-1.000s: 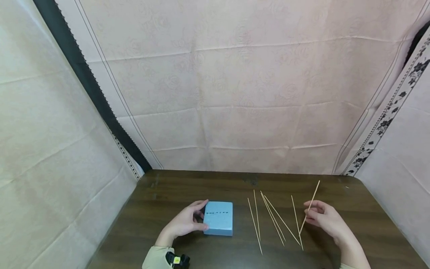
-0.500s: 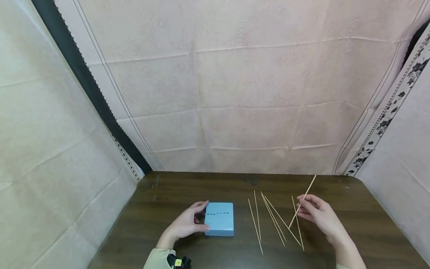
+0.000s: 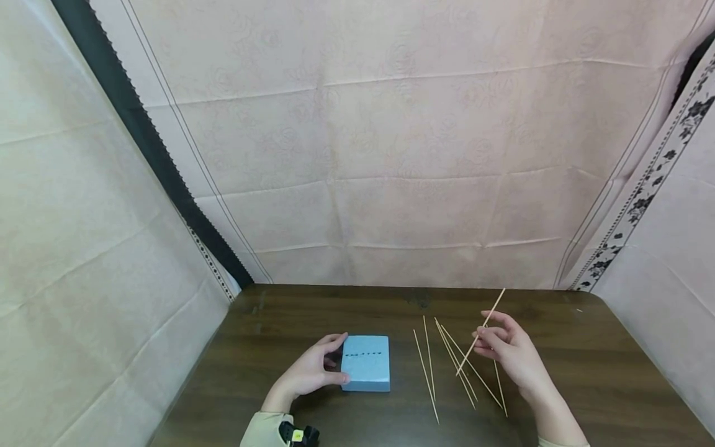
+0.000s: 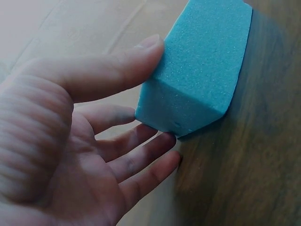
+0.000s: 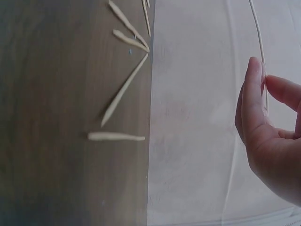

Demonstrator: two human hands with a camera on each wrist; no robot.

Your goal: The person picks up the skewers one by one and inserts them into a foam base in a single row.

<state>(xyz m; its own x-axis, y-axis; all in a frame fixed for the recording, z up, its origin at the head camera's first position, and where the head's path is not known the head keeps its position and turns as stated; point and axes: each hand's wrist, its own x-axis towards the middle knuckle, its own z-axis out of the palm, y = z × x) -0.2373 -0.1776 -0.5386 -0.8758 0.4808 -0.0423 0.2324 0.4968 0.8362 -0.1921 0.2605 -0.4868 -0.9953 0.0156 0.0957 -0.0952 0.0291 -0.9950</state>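
Observation:
On the left, my left hand point(image 3: 304, 379) holds a light blue foam block point(image 3: 365, 369) by its left side, thumb at the near corner and index finger at the far one. A row of small dark marks crosses the block's top. The left wrist view shows the thumb point(image 4: 150, 47) against the block's edge, with the other fingers spread beneath. To the right, my right hand point(image 3: 516, 357) pinches a thin bamboo skewer point(image 3: 494, 306) between thumb and fingers. It slants, upper end away, lower end overlapping skewers on the table in the head view.
Several more skewers point(image 3: 425, 372) lie loosely fanned on the dark wooden table point(image 3: 268, 335), right of the block. One skewer point(image 3: 501, 391) lies partly hidden under my right hand. Pale cloth point(image 3: 391, 155) hangs behind the table and along both sides.
My right hand has moved left with the skewer, from the rightmost loose skewer to over the middle ones. My left hand and the block have stayed nearly still.

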